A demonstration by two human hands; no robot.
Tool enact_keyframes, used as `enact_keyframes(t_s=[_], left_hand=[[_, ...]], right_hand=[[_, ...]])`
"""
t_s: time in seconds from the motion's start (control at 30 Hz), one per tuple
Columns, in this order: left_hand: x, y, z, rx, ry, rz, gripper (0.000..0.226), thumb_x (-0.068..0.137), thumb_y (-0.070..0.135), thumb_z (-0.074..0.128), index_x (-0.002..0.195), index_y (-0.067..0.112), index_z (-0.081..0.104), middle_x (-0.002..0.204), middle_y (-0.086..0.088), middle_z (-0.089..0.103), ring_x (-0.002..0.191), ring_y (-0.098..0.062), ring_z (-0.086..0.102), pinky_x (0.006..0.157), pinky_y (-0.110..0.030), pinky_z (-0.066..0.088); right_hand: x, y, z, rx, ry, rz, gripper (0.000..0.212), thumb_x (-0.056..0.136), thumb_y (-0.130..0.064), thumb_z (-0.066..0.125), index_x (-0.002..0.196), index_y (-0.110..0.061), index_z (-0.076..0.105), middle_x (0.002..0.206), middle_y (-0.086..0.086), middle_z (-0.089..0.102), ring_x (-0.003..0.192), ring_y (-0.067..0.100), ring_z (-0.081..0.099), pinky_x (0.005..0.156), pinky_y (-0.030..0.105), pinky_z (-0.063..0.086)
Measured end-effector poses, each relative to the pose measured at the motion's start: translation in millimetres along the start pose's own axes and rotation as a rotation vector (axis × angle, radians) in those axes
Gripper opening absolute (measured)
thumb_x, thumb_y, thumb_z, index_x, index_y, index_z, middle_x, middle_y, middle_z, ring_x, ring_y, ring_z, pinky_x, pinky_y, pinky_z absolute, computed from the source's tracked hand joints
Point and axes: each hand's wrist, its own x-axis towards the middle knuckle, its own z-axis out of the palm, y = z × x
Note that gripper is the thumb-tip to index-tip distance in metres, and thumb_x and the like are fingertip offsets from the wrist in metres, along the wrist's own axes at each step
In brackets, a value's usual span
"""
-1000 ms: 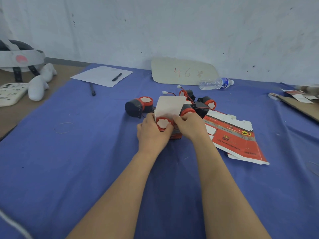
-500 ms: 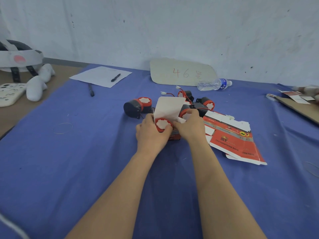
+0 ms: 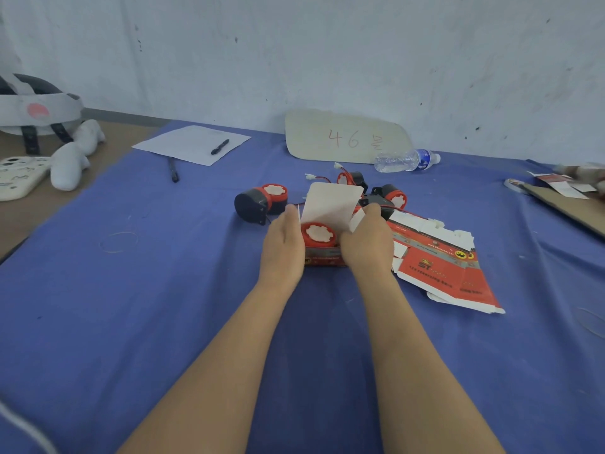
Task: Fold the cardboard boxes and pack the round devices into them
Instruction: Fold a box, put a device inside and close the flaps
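Red cardboard box (image 3: 324, 258) holds a round device (image 3: 318, 234); left hand (image 3: 283, 247), fingers straight, flanks it, right hand (image 3: 366, 244) seemingly pinches a flap (image 3: 357, 219).

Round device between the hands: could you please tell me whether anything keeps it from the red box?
Nothing visible does. The round device already sits inside the open red box, the white lid flap stands raised behind it, and the left hand and right hand flank the box.

Open red box (image 3: 324, 259), round device (image 3: 318, 233) seemingly inside
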Motion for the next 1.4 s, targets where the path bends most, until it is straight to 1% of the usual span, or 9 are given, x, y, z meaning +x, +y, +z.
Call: enact_keyframes(t_s=[0.1, 0.2, 0.37, 0.57, 0.83, 1.0, 1.13, 1.23, 1.4], left_hand=[[-1, -2, -2, -0.001, 0.03, 0.087, 0.024, 0.1, 0.032, 0.037, 0.079, 0.03, 0.051, 0.083, 0.012, 0.056, 0.078, -0.005, 0.051, 0.065, -0.023, 0.039], [1, -3, -1, -0.026, 0.025, 0.133, 0.006, 0.096, 0.034, 0.051, 0.099, 0.033, 0.055, 0.105, 0.013, 0.06, 0.086, 0.0, 0.055, 0.072, -0.018, 0.042], [6, -11, -4, -0.046, -0.008, 0.071, 0.024, 0.089, 0.032, 0.064, 0.108, 0.029, 0.049, 0.12, 0.006, 0.055, 0.101, -0.012, 0.057, 0.079, -0.024, 0.047], [10, -13, -7, 0.003, 0.024, 0.034, 0.027, 0.089, 0.016, 0.061, 0.109, 0.028, 0.047, 0.115, 0.006, 0.055, 0.099, -0.019, 0.057, 0.088, -0.042, 0.051], [14, -15, -10, 0.039, 0.063, 0.1, 0.033, 0.088, 0.011, 0.058, 0.111, 0.033, 0.048, 0.119, -0.003, 0.054, 0.099, -0.018, 0.058, 0.087, -0.044, 0.052], [17, -18, -11, 0.044, 0.057, 0.12, 0.019, 0.094, 0.013, 0.053, 0.096, 0.031, 0.053, 0.119, -0.007, 0.055, 0.095, -0.018, 0.057, 0.082, -0.034, 0.049], [17, -17, -16, 0.024, 0.055, 0.091, 0.034, 0.097, 0.008, 0.038, 0.081, 0.032, 0.055, 0.116, -0.009, 0.057, 0.099, -0.024, 0.058, 0.083, -0.039, 0.051], [14, -14, -16, -0.043, 0.012, 0.032, 0.041, 0.096, 0.006, 0.031, 0.078, 0.028, 0.059, 0.116, -0.015, 0.059, 0.105, -0.028, 0.06, 0.089, -0.044, 0.053], [14, -9, -16, -0.136, -0.018, -0.053, 0.014, 0.093, 0.027, 0.051, 0.084, 0.025, 0.061, 0.113, -0.01, 0.063, 0.095, -0.018, 0.063, 0.077, -0.03, 0.051]], right_hand=[[-2, -1, 1, 0.001, 0.025, -0.055, 0.041, 0.085, 0.0, 0.053, 0.123, -0.011, 0.042, 0.118, 0.013, 0.054, 0.103, 0.032, 0.054, 0.069, 0.036, 0.041], [-3, -2, 2, 0.018, 0.033, -0.085, 0.041, 0.087, 0.0, 0.052, 0.125, -0.012, 0.042, 0.12, 0.013, 0.053, 0.103, 0.032, 0.054, 0.07, 0.035, 0.039], [-9, -5, 5, 0.01, 0.038, -0.173, 0.035, 0.087, -0.002, 0.05, 0.12, -0.014, 0.05, 0.12, 0.009, 0.054, 0.097, 0.028, 0.054, 0.07, 0.032, 0.037], [-9, -5, 7, 0.104, -0.145, -0.197, 0.023, 0.089, -0.009, 0.057, 0.111, -0.015, 0.056, 0.108, 0.0, 0.057, 0.09, 0.014, 0.05, 0.067, 0.022, 0.041], [-3, 2, -7, 0.345, -0.421, -0.16, 0.023, 0.091, -0.03, 0.056, 0.111, -0.021, 0.062, 0.099, -0.011, 0.061, 0.088, 0.0, 0.055, 0.066, 0.016, 0.041], [-4, 6, 0, 0.355, -0.341, -0.193, 0.014, 0.094, -0.021, 0.056, 0.106, -0.02, 0.063, 0.096, -0.011, 0.062, 0.089, 0.004, 0.056, 0.068, 0.012, 0.042], [-3, 8, 6, 0.428, -0.253, -0.057, 0.034, 0.091, -0.021, 0.062, 0.119, -0.019, 0.044, 0.113, 0.0, 0.053, 0.091, 0.011, 0.051, 0.062, 0.016, 0.038], [-5, 9, 7, 0.313, -0.215, -0.191, 0.044, 0.093, -0.01, 0.049, 0.134, -0.027, 0.049, 0.127, 0.001, 0.051, 0.104, 0.014, 0.052, 0.073, 0.018, 0.041], [-3, 10, 0, 0.218, -0.429, -0.221, 0.045, 0.096, -0.02, 0.048, 0.139, -0.031, 0.046, 0.144, 0.001, 0.042, 0.12, 0.014, 0.044, 0.096, 0.024, 0.038]])
